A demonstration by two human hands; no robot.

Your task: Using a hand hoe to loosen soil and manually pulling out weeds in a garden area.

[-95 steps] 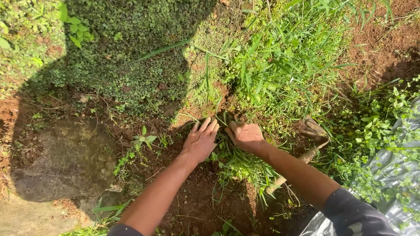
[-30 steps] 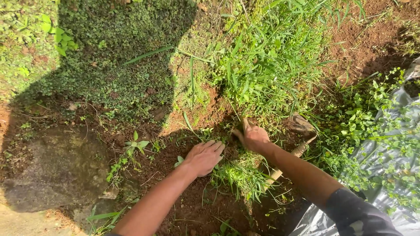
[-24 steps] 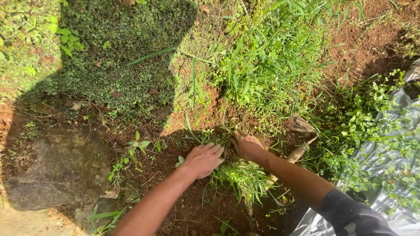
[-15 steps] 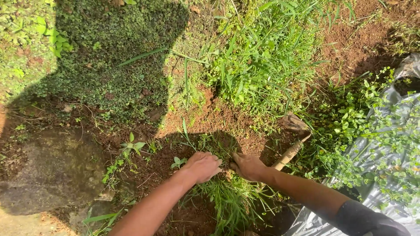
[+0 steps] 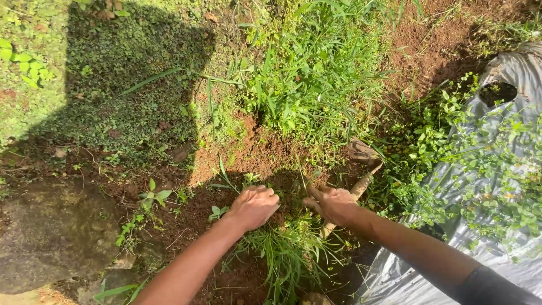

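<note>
Grey stone (image 5: 48,237) fills the lower left of the frame, half in shadow, with low green ground cover (image 5: 113,85) spreading above it across the upper left. Just right of the stone a small broad-leaved seedling (image 5: 153,196) stands in red-brown soil (image 5: 265,149), which shows bare through the middle of the frame.

The left hand (image 5: 254,206) sits a little below the centre, knuckles up, its fingers (image 5: 270,197) curled into a loose fist over the soil at the top of a clump of pulled grass (image 5: 285,254). The fingers are closed, but whether blades are caught inside them cannot be told from here. The clump trails down from between the two hands toward the bottom edge, lying on the dark shaded earth.

The right hand (image 5: 333,204) is just beside the left, slightly apart from it, with its fingers (image 5: 314,195) bent and pressed down among the grass stems at the same spot; the grip itself is hidden by the leaves.

Behind the right hand a wooden-handled digging tool (image 5: 361,169) lies slanted on the ground, its dirty blade toward the upper right. A tall tuft of standing grass (image 5: 310,68) rises in the upper middle. At the right edge a grey plastic sheet (image 5: 508,226) lies under a scatter of small-leaved weeds (image 5: 480,164).
</note>
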